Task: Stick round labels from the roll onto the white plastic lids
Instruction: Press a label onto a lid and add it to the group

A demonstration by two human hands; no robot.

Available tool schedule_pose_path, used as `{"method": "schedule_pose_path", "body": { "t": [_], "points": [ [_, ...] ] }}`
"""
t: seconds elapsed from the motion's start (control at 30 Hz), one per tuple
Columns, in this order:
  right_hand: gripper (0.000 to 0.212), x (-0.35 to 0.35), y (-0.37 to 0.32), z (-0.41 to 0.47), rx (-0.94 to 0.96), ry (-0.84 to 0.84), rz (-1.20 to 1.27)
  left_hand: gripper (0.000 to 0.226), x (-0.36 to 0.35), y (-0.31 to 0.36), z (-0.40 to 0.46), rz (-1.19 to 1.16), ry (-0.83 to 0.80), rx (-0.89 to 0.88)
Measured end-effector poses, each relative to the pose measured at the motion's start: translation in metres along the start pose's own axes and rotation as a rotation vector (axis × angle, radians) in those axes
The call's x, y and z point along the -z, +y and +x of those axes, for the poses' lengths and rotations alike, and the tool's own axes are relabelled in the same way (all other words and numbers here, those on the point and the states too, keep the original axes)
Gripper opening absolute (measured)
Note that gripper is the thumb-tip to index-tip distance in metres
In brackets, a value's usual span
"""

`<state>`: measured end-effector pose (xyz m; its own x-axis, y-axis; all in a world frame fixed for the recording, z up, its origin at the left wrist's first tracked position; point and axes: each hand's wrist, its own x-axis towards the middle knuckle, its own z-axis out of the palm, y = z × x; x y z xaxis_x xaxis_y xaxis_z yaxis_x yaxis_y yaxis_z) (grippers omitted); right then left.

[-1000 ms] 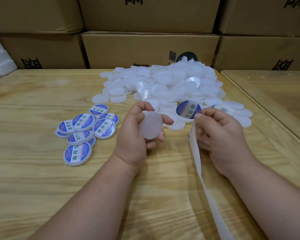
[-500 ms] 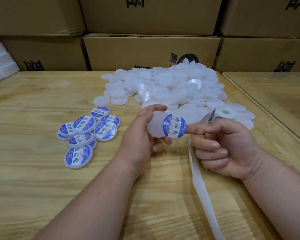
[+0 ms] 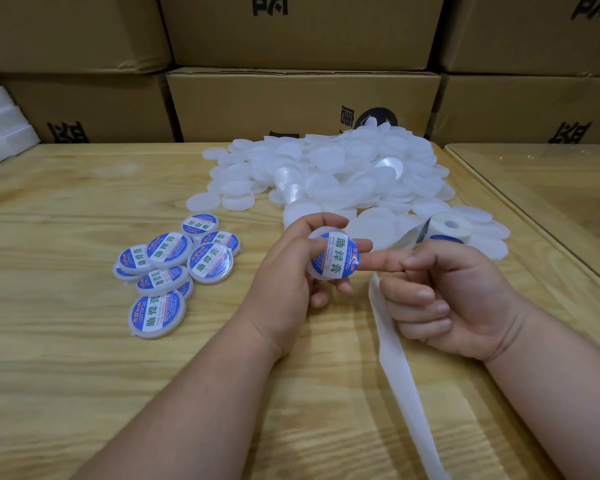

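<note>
My left hand (image 3: 284,271) grips a white plastic lid (image 3: 315,272) by its rim, face turned toward me. A round blue and white label (image 3: 336,258) lies on that lid. My right hand (image 3: 447,299) has its index finger stretched out with the tip on the label's right edge; its other fingers are curled in. The label roll (image 3: 449,228) lies on the table just behind my right hand. Its white backing strip (image 3: 402,375) trails under that hand toward the near edge. A big heap of blank white lids (image 3: 343,168) lies behind both hands.
Several labelled lids (image 3: 174,265) lie in a loose cluster on the wooden table (image 3: 66,375), left of my left hand. Stacked cardboard boxes (image 3: 302,102) wall off the far side. White foam blocks (image 3: 0,126) sit at the far left. A second tabletop (image 3: 551,188) adjoins on the right.
My right hand peeled the label off the strip, carried it left on the index fingertip and laid it on the lid in my left hand. The roll came into view.
</note>
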<state>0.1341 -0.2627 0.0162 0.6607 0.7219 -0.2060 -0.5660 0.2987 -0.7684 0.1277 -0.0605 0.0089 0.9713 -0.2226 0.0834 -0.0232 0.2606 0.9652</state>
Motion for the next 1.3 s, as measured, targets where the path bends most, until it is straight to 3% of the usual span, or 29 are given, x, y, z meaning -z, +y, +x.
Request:
{"method": "schedule_pose_path", "body": {
  "t": [0.3,0.5,0.87,1.1,1.2,1.3],
  "points": [
    [0.062,-0.002,0.0,0.0,-0.004,0.016,-0.014,0.019,-0.005,0.002,-0.004,0.09,0.038,-0.047],
    [0.074,-0.001,0.0,-0.001,-0.005,0.028,0.012,0.013,-0.003,-0.005,-0.001,0.132,0.071,-0.101],
    [0.073,-0.003,0.002,-0.002,0.032,-0.025,-0.045,0.03,-0.003,-0.011,0.002,0.176,0.187,-0.202],
    [0.074,0.0,0.003,-0.002,0.126,-0.024,-0.016,0.035,0.003,-0.011,0.005,0.129,0.255,-0.175],
    [0.058,-0.001,0.003,0.003,0.318,0.134,-0.051,0.034,0.004,-0.007,0.005,0.043,0.283,-0.13],
    [0.033,0.0,0.007,0.01,0.576,0.471,-0.112,0.014,0.004,-0.001,0.003,0.013,0.302,-0.089]
  ]
}}
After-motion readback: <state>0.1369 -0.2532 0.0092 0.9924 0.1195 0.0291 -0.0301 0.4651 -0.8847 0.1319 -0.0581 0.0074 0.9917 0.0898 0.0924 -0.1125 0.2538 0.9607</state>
